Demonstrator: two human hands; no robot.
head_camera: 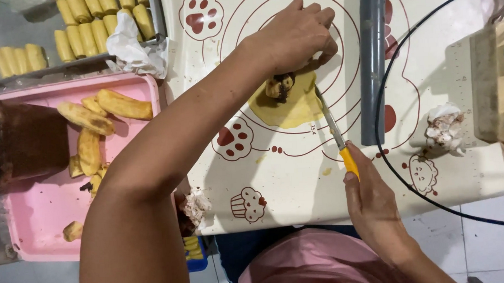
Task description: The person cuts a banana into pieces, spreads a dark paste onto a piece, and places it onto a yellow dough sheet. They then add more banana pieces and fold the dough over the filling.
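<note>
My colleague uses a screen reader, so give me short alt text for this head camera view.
Seen from above, the left hand presses a banana piece with chocolate onto a round yellow dough sheet on a paw-print baking mat, while the right hand holds a yellow-handled knife at the dough's edge. A pink tray of banana pieces sits alongside.

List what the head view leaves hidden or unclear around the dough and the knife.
- Dough sheet: far edge hidden under the left hand.
- Knife: handle mostly buried in the right hand.
- Filling: too small to identify.
- Brown container: cut off by the left edge.
- Black cable: both ends leave the frame.
</note>
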